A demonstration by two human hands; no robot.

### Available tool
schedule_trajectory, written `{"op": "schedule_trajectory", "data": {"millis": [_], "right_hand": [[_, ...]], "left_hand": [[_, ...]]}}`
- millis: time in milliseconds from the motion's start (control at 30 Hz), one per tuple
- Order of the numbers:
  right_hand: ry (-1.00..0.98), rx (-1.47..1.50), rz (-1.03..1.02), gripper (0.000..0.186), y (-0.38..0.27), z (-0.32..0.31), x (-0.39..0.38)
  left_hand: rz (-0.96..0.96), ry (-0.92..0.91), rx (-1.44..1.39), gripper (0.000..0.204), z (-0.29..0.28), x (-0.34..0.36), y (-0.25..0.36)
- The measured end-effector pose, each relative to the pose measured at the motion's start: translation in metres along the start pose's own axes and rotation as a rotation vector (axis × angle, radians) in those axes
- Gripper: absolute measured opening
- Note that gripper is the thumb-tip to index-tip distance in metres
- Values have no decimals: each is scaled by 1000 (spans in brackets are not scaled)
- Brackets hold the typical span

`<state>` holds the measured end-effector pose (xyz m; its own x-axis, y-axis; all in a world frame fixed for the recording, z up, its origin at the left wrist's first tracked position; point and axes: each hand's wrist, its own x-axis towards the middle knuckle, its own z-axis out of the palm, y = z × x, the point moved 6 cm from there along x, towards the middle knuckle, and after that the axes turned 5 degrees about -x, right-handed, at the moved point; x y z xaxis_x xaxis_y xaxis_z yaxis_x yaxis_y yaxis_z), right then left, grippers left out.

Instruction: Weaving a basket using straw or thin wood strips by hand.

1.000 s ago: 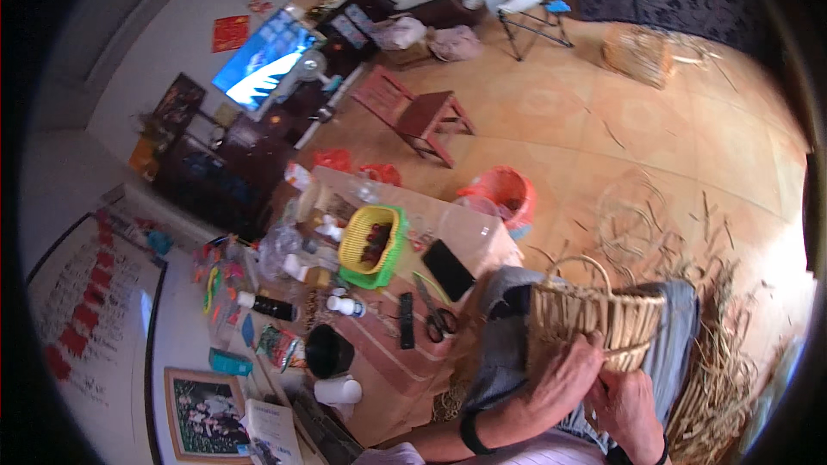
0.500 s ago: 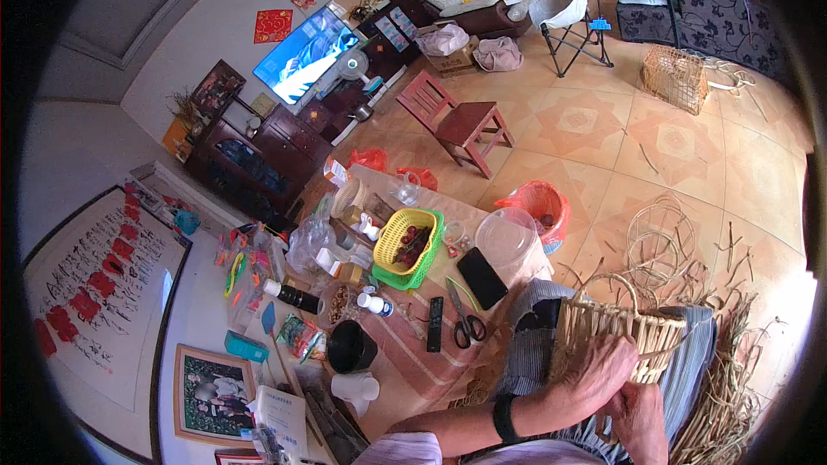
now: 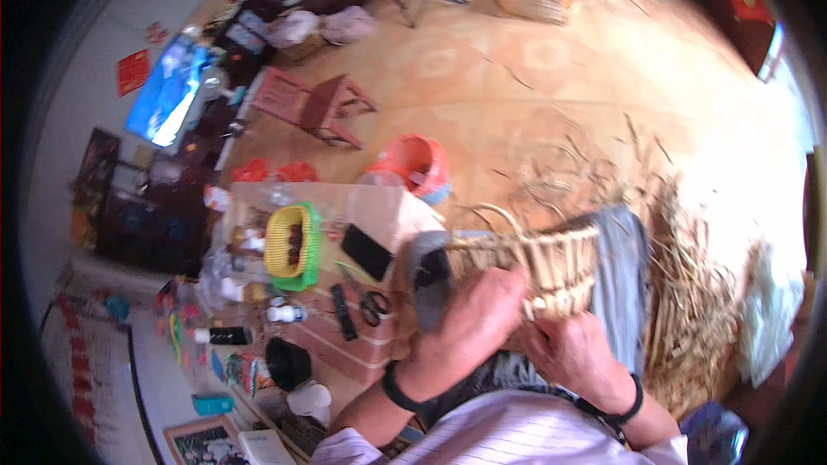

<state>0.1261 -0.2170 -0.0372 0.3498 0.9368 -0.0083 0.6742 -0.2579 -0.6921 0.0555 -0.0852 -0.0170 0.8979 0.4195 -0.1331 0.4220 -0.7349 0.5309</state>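
Note:
A pale woven basket (image 3: 556,267) with a looped handle rests on my lap over grey cloth (image 3: 629,284). My left hand (image 3: 482,310) grips the front of the basket, fingers curled against the weave. My right hand (image 3: 573,353) is closed at the basket's lower front, just right of my left hand; what its fingers pinch is hidden and blurred. Both wrists wear dark bands.
At left stands a cluttered table (image 3: 379,362) with nested plastic baskets (image 3: 289,245), a phone (image 3: 366,250) and scissors (image 3: 370,306). Beyond are an orange-lined bin (image 3: 418,164) and red chair (image 3: 323,108). Loose dry strands (image 3: 672,310) lie right of me, beside a plastic bag (image 3: 762,319).
The view has swung so the room and basket sit further left and higher in the picture, now blurred. Both hands remain at the basket's front, with slightly more space between them.

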Motion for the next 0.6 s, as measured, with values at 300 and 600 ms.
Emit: {"op": "schedule_trajectory", "data": {"millis": [300,600], "right_hand": [[77,119,-24,30,-3,-1,3],[127,25,-67,33,-3,-5,2]], "left_hand": [[18,-102,119,17,-14,8,12],[-273,-387,-260,19,-11,7,11]]}}
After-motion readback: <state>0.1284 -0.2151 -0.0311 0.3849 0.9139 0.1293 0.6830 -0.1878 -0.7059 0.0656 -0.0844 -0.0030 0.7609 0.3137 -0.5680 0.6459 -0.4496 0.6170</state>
